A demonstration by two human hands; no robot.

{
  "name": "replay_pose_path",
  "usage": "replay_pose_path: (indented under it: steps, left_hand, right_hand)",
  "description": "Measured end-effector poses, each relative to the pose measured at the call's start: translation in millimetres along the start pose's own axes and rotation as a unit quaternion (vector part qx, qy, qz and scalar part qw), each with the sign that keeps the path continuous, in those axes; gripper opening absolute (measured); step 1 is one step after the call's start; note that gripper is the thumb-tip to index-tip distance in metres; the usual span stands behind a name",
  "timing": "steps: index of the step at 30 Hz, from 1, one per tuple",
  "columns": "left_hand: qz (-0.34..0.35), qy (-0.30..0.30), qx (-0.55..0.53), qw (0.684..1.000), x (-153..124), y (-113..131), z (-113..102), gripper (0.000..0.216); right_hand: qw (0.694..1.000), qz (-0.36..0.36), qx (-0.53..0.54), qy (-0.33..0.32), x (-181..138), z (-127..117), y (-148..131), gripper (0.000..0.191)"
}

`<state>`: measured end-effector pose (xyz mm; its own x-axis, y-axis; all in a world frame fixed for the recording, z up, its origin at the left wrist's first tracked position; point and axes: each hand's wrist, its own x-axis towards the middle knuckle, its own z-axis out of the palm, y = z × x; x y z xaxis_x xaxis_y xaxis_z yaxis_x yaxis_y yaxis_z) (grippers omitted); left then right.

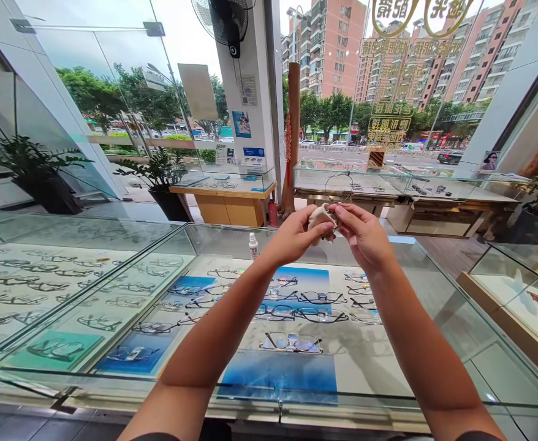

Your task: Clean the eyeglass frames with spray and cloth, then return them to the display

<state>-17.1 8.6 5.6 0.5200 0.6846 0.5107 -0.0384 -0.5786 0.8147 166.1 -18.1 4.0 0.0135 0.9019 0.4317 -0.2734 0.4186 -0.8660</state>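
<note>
Both arms reach out over a glass display counter [439,306]. My left hand [296,236] pinches a small pale cloth [318,215] against a pair of thin-rimmed glasses [339,185]. My right hand [363,233] grips the same glasses from the right, fingers closed on the frame near the lens. The round wire rim stands up above both hands. Under the glass top lie rows of spectacle frames [296,312].
A small white dropper bottle [253,245] stands on the counter left of my left hand. Another glass case [43,288] adjoins on the left. Further display cases [352,177] stand by the window, with potted plants [163,184] and a pillar with a fan [225,24].
</note>
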Motion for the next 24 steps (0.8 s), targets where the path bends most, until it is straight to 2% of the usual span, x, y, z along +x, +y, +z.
replay_pose_path:
  steps: [4, 7, 10, 15, 18, 24]
  left_hand:
    - [0.009, 0.027, -0.014, 0.999, 1, -3, 4, 0.041]
    - [0.027, 0.064, 0.015, 0.997, 1, -3, 8, 0.040]
    - [0.040, 0.092, 0.039, 0.994, -1, -2, 12, 0.037]
    - [0.049, 0.104, 0.004, 0.993, 2, -3, 11, 0.050]
    - [0.031, 0.094, -0.029, 0.995, 7, -9, 5, 0.059]
    - [-0.045, 0.068, -0.185, 0.979, 15, -19, -8, 0.068]
  right_hand:
    - [0.998, 0.026, 0.058, 0.009, 2, 0, 1, 0.031]
    - [0.995, 0.032, 0.087, 0.021, 1, 5, 3, 0.033]
    - [0.996, 0.037, 0.084, 0.021, -1, 9, 4, 0.032]
    - [0.996, 0.041, 0.080, 0.011, -2, 11, 2, 0.030]
    - [0.996, 0.035, 0.079, 0.017, -2, 8, -3, 0.028]
    - [0.998, 0.020, 0.061, -0.006, -3, 2, -11, 0.028]
